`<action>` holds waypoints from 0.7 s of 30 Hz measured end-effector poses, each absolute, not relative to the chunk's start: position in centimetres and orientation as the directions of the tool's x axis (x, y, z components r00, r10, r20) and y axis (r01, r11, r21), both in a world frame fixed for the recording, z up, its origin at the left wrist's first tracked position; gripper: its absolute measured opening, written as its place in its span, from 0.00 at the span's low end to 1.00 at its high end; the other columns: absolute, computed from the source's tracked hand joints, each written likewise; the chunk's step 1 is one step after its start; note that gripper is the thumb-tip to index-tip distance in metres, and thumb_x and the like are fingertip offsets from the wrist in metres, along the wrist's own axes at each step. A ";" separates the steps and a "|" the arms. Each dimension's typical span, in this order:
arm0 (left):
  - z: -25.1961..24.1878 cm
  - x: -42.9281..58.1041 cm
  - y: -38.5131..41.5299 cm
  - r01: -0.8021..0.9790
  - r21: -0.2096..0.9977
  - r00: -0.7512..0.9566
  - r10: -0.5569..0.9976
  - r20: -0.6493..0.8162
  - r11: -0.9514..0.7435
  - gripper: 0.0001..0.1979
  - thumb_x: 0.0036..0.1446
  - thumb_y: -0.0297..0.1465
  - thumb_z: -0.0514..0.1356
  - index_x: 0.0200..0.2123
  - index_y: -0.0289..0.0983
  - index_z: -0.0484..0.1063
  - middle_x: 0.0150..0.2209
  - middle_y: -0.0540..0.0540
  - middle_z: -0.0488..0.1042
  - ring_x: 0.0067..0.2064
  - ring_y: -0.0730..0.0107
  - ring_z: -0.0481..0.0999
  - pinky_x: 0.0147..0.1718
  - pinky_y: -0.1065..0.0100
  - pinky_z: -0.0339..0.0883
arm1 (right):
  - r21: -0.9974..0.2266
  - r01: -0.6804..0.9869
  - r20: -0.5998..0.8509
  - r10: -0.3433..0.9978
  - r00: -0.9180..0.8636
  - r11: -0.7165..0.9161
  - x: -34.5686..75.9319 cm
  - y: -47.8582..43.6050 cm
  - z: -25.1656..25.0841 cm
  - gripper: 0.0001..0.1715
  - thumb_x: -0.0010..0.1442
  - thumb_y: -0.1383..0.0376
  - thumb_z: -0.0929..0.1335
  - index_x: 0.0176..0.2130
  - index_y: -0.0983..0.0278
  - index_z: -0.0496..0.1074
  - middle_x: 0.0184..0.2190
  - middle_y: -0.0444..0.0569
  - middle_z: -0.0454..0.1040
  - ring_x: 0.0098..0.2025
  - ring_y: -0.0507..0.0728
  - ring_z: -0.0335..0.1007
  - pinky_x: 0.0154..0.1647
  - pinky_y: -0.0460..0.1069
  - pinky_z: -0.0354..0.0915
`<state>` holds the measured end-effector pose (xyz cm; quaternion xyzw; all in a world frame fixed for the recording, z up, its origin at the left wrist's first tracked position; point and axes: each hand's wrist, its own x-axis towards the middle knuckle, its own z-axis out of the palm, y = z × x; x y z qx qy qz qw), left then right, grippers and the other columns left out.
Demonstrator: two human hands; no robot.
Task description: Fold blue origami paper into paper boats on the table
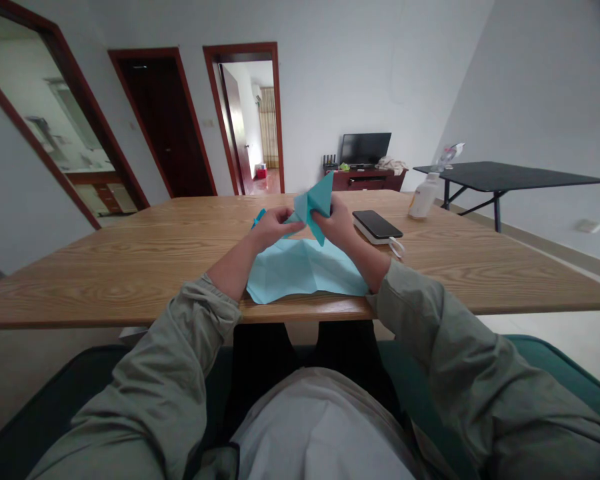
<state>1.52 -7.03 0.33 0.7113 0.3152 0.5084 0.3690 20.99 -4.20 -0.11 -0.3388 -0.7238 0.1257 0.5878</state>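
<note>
Between my two hands, above the table, is a folded piece of light-blue paper (320,197) with pointed flaps, one tip standing up and another hanging down. My left hand (275,227) pinches its left end between thumb and fingers. On the other side, my right hand (337,220) grips the paper's right part, with the thumb on the near face. Beneath them a larger creased light-blue sheet (305,270) lies on the table near its front edge. Just behind my left hand shows a small bright-blue object (259,217), mostly hidden, whose kind I cannot tell.
On the wooden table (145,260), a black phone (377,225) rests on a white object with a white strap, right of my hand. Farther right stands a white bottle (424,197). A black folding table (510,175) is beyond, and a television (365,148) stands at the back wall.
</note>
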 end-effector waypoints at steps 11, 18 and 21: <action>0.9 -2.8 -5.8 0.029 0.866 0.155 0.858 0.489 -0.499 0.19 0.40 0.41 0.73 0.29 0.35 0.73 0.25 0.51 0.73 0.25 0.77 0.70 0.24 0.74 0.64 | -0.751 0.144 0.646 0.762 -0.040 0.645 23.7 -2.8 0.9 0.24 0.44 0.55 0.73 0.38 0.60 0.64 0.28 0.40 0.68 0.30 0.53 0.62 0.30 0.47 0.61; 1.3 -2.7 -6.2 -0.150 0.874 0.203 0.850 0.485 -0.463 0.27 0.39 0.43 0.73 0.42 0.37 0.77 0.35 0.46 0.79 0.33 0.71 0.77 0.32 0.71 0.69 | -0.855 -0.101 0.517 0.851 -0.091 0.508 23.8 -3.4 1.8 0.28 0.44 0.50 0.73 0.40 0.59 0.63 0.32 0.43 0.74 0.33 0.56 0.70 0.35 0.52 0.68; 1.2 -1.4 -7.0 -0.118 0.902 0.333 0.839 0.431 -0.416 0.26 0.34 0.40 0.76 0.38 0.35 0.77 0.35 0.44 0.79 0.35 0.67 0.78 0.36 0.67 0.71 | -0.857 -0.097 0.513 0.855 -0.079 0.506 23.9 -2.8 1.8 0.28 0.50 0.44 0.69 0.43 0.58 0.65 0.33 0.46 0.74 0.35 0.59 0.71 0.37 0.54 0.69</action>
